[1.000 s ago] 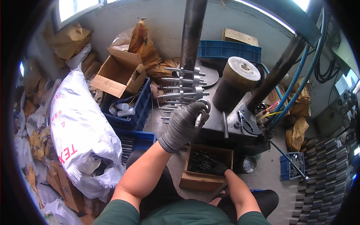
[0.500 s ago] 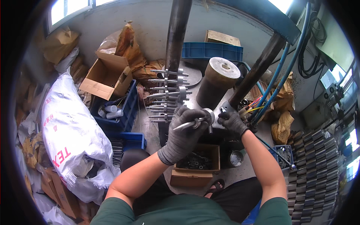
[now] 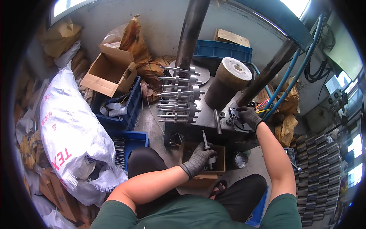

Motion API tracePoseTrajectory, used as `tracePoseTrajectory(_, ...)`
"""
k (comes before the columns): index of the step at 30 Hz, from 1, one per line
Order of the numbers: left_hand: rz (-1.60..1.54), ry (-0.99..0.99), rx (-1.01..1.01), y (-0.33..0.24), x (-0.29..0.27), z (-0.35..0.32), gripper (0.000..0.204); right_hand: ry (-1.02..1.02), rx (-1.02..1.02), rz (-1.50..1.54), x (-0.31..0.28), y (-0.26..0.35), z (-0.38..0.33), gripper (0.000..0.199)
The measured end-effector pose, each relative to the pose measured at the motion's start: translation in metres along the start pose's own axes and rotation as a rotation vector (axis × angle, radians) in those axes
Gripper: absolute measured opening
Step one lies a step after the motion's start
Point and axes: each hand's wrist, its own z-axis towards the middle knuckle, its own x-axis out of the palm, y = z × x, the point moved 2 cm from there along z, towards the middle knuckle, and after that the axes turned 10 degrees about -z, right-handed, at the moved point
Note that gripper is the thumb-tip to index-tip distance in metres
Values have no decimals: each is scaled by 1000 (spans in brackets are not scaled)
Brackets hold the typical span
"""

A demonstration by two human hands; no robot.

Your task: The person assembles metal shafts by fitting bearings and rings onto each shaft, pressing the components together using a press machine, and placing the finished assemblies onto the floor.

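Observation:
My left hand (image 3: 200, 159), in a grey glove, is closed around a stepped metal shaft (image 3: 205, 140). The shaft's thin end points up and away, and its thicker part shows below the fingers, over an open cardboard box (image 3: 219, 150). My right hand (image 3: 249, 116), gloved too, is at the bench's right side, fingers curled beside a dark metal hand tool (image 3: 233, 113). What those fingers grip is hidden. Between the hands, a short metal bar (image 3: 217, 122) lies at the bench's front edge. Similar shafts with round collars (image 3: 178, 93) are stacked on the bench's left side.
Behind the bar stands a large metal cylinder (image 3: 228, 84), between two steel posts (image 3: 191, 36). Blue hoses (image 3: 295, 72) run down at the right. Blue crates (image 3: 138, 140) and a white sack (image 3: 76, 126) lie left; stacked metal pieces (image 3: 320, 171) fill the right.
My left hand has come down and nearer, from above the bench edge to over the cardboard box, carrying the shaft. My right hand has shifted slightly right. The view has tilted a little.

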Motion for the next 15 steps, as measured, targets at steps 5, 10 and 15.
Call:
tracePoseTrajectory(5,-80,-11,-55,-1,1,16,32,-165,-198,-157,13,-6,-22,29)
tracePoseTrajectory(10,-114,-15,-13,4,-7,27,30,-427,-414,-531,43,10,-49,24)
tracePoseTrajectory(15,-82,-40,-12,8,-7,26,30,-307,-423,-473,46,2,-53,25)
